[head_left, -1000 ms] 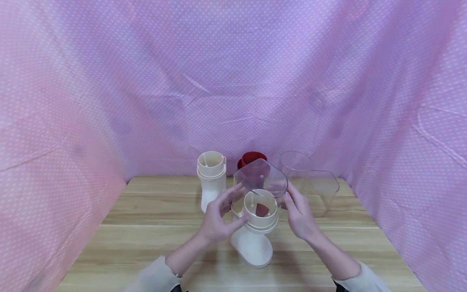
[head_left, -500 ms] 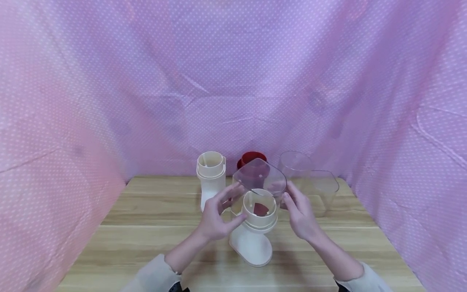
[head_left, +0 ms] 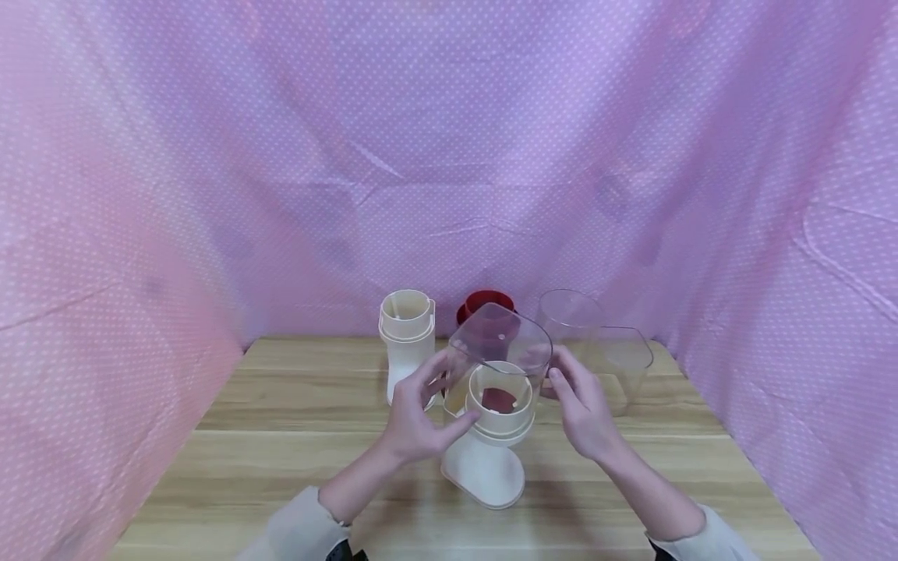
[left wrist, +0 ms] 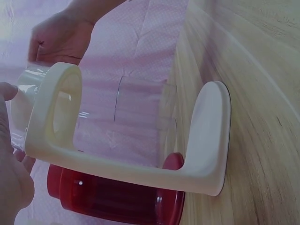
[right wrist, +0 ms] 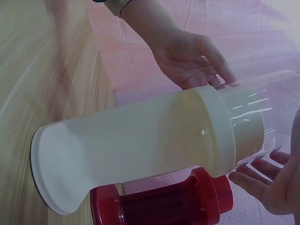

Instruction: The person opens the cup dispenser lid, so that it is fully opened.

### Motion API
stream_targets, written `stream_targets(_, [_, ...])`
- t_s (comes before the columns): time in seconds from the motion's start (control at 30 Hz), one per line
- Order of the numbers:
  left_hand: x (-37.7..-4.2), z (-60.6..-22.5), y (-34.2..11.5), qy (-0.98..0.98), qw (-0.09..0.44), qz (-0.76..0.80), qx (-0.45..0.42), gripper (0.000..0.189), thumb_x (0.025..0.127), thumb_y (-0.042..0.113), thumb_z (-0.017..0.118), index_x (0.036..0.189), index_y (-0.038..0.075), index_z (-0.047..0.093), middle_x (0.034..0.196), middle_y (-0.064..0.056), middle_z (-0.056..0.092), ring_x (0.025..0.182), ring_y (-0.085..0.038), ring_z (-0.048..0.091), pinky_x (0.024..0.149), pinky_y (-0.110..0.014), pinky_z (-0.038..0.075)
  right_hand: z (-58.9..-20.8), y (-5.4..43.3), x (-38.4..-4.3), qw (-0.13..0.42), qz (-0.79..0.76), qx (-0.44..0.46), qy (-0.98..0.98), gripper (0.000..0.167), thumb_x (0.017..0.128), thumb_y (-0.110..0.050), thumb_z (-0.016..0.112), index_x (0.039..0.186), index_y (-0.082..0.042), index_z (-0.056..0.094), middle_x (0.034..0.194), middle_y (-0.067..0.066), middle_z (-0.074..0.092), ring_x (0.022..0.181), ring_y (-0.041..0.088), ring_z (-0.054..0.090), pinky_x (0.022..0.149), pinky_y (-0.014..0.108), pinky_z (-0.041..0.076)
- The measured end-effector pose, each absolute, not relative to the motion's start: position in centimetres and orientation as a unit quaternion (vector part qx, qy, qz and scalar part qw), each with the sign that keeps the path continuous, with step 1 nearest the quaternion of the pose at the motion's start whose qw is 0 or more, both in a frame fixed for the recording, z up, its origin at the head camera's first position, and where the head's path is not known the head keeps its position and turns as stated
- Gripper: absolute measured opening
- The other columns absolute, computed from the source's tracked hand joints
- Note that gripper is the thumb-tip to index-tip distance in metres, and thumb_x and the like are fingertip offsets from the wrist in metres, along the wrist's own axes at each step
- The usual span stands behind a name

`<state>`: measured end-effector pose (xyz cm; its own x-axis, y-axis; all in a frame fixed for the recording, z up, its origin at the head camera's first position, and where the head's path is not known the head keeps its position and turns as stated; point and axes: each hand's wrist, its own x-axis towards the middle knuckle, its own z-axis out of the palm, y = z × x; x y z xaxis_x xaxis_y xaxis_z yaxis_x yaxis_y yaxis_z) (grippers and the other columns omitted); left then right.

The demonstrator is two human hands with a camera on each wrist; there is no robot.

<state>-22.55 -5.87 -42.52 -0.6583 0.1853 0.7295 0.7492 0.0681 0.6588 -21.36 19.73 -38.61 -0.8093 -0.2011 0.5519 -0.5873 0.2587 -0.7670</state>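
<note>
A white stand (head_left: 486,471) with an oval foot and a cream ring-shaped top stands upright in front of me. A clear plastic container (head_left: 536,360) sits over its ring, its rounded rim facing up. My left hand (head_left: 419,421) holds the container's left side, thumb near the ring. On the opposite side my right hand (head_left: 581,409) grips the wall with curved fingers. In the left wrist view the stand (left wrist: 110,166) shows its narrow upright and foot on the table. In the right wrist view the clear container (right wrist: 281,93) surrounds the cream ring.
Behind on the left stands a similar white stand (head_left: 408,351). A red one (head_left: 484,300) is at the back, partly hidden by the clear container. Two more clear containers (head_left: 631,358) stand at the back right of the wooden table (head_left: 295,444). Pink dotted cloth (head_left: 449,156) hangs around.
Both hands stay on the clear container with only very slight shifts. The red patch visible through the ring looks slightly different. The other things have not moved.
</note>
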Motion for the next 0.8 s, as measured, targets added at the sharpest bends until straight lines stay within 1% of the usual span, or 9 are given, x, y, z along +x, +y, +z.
stream_targets(0.1, [-22.2, -42.4, -5.8, -0.692, 0.243, -0.592, -0.334, 0.074, 0.072, 0.002, 0.092, 0.14, 0.003, 0.061, 0.132, -0.016, 0.071, 0.111, -0.016, 0.069, 0.088, -0.037, 0.066, -38.6, 19.7, -21.4, 0.169, 0.551, 0.258, -0.775, 0.032, 0.111, -0.001, 0.038, 0.132, 0.005, 0.062, 0.121, 0.022, 0.073, 0.107, 0.003, 0.071, 0.086, 0.033, 0.066])
stream_targets(0.17, [-21.8, -42.4, -5.6, -0.696, 0.248, -0.591, -0.323, 0.077, 0.073, 0.005, 0.093, 0.144, 0.005, 0.061, 0.136, -0.014, 0.07, 0.113, -0.017, 0.069, 0.089, -0.037, 0.066, -38.5, 19.6, -21.5, 0.166, 0.548, 0.258, -0.778, 0.033, 0.111, -0.001, 0.037, 0.132, 0.004, 0.061, 0.122, 0.023, 0.072, 0.105, 0.004, 0.072, 0.085, 0.033, 0.066])
stream_targets(0.23, [-21.5, -42.4, -5.4, -0.702, 0.261, -0.584, -0.313, 0.08, 0.074, 0.007, 0.094, 0.146, 0.006, 0.059, 0.135, -0.013, 0.071, 0.113, -0.019, 0.07, 0.09, -0.038, 0.066, -38.5, 19.6, -21.7, 0.165, 0.543, 0.258, -0.782, 0.034, 0.11, 0.0, 0.037, 0.134, 0.003, 0.061, 0.12, 0.023, 0.073, 0.104, 0.004, 0.072, 0.085, 0.033, 0.066])
stream_targets(0.37, [-21.2, -42.4, -5.2, -0.713, 0.29, -0.564, -0.3, 0.084, 0.072, 0.009, 0.095, 0.147, 0.006, 0.057, 0.134, -0.013, 0.071, 0.117, -0.021, 0.07, 0.096, -0.04, 0.064, -38.2, 19.6, -22.0, 0.164, 0.537, 0.258, -0.786, 0.035, 0.109, 0.001, 0.036, 0.134, 0.003, 0.061, 0.12, 0.022, 0.072, 0.104, 0.003, 0.071, 0.087, 0.033, 0.066])
stream_targets(0.47, [-21.5, -42.3, -5.2, -0.714, 0.293, -0.557, -0.306, 0.089, 0.071, 0.009, 0.094, 0.15, 0.005, 0.055, 0.138, -0.014, 0.07, 0.118, -0.021, 0.07, 0.098, -0.04, 0.063, -38.0, 19.7, -21.9, 0.167, 0.538, 0.25, -0.787, 0.034, 0.109, 0.001, 0.037, 0.132, 0.004, 0.062, 0.121, 0.023, 0.073, 0.106, 0.001, 0.069, 0.087, 0.032, 0.066])
stream_targets(0.53, [-21.6, -42.3, -5.3, -0.712, 0.285, -0.561, -0.312, 0.09, 0.072, 0.009, 0.094, 0.152, 0.006, 0.053, 0.141, -0.013, 0.069, 0.118, -0.02, 0.07, 0.097, -0.04, 0.064, -38.0, 19.8, -21.7, 0.168, 0.536, 0.247, -0.79, 0.033, 0.11, 0.001, 0.038, 0.133, 0.005, 0.061, 0.12, 0.023, 0.073, 0.106, 0.0, 0.068, 0.086, 0.033, 0.066])
stream_targets(0.67, [-21.4, -42.4, -5.1, -0.71, 0.272, -0.572, -0.308, 0.089, 0.074, 0.009, 0.093, 0.153, 0.008, 0.054, 0.139, -0.011, 0.071, 0.114, -0.019, 0.071, 0.092, -0.039, 0.065, -37.8, 19.7, -21.3, 0.169, 0.527, 0.247, -0.795, 0.032, 0.11, -0.001, 0.04, 0.134, 0.004, 0.06, 0.121, 0.022, 0.073, 0.106, -0.001, 0.068, 0.082, 0.034, 0.067])
stream_targets(0.8, [-20.9, -42.4, -4.5, -0.71, 0.288, -0.572, -0.295, 0.089, 0.074, 0.009, 0.094, 0.153, 0.008, 0.054, 0.14, -0.012, 0.07, 0.114, -0.024, 0.071, 0.09, -0.039, 0.066, -37.7, 19.7, -21.4, 0.163, 0.524, 0.239, -0.801, 0.033, 0.112, -0.004, 0.037, 0.136, 0.003, 0.059, 0.125, 0.022, 0.072, 0.108, -0.002, 0.066, 0.081, 0.033, 0.067])
